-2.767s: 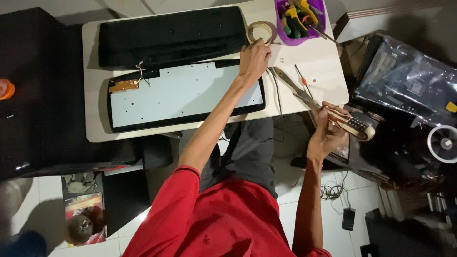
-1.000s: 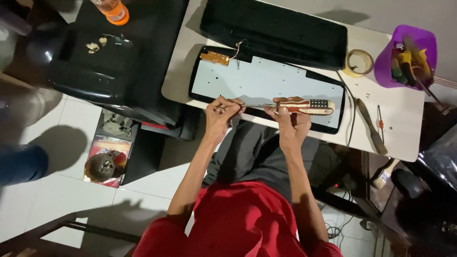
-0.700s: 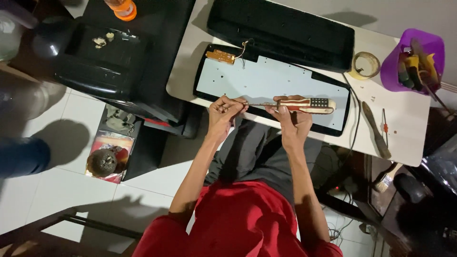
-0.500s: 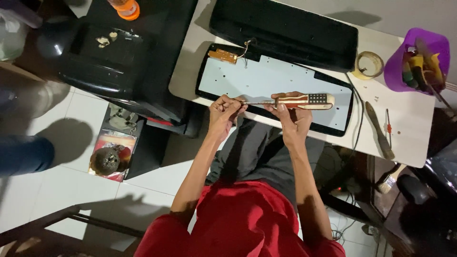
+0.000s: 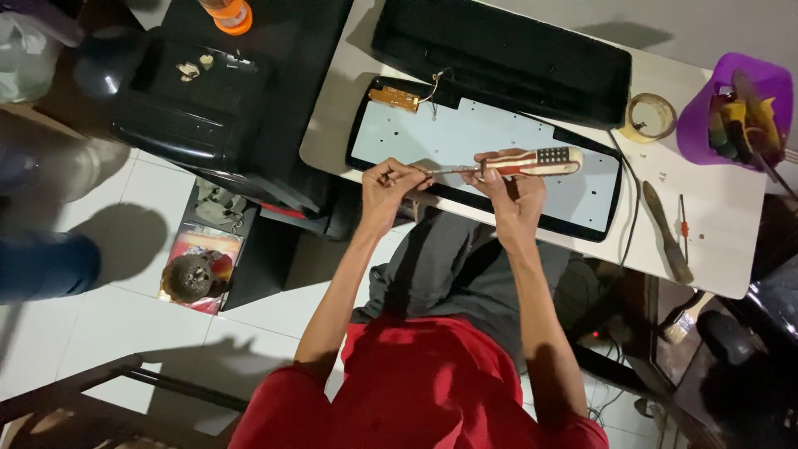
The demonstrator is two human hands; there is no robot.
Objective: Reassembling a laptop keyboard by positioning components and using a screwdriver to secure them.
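My right hand (image 5: 509, 185) grips a screwdriver (image 5: 532, 161) by its red, white and black handle, held level over the front edge of the table. My left hand (image 5: 391, 179) pinches the metal tip of its shaft between the fingers. Beneath both hands lies an opened keyboard half (image 5: 465, 133), a pale blue-white sheet in a black frame with a small brown circuit board (image 5: 394, 98) at its left end. The black keyboard top (image 5: 507, 54) lies behind it.
On the white table (image 5: 715, 241) at right lie a tape roll (image 5: 649, 116), a purple tub of tools (image 5: 731, 112), a brown-handled tool (image 5: 667, 233) and a small red screwdriver (image 5: 683, 226). A black printer (image 5: 191, 108) with an orange-capped bottle (image 5: 228, 12) stands left. Another person's legs (image 5: 46, 258) are at far left.
My right hand came back from the right side with the screwdriver to the keyboard's front edge. My left hand left the tape roll and now pinches the screwdriver tip. The view shifted slightly.
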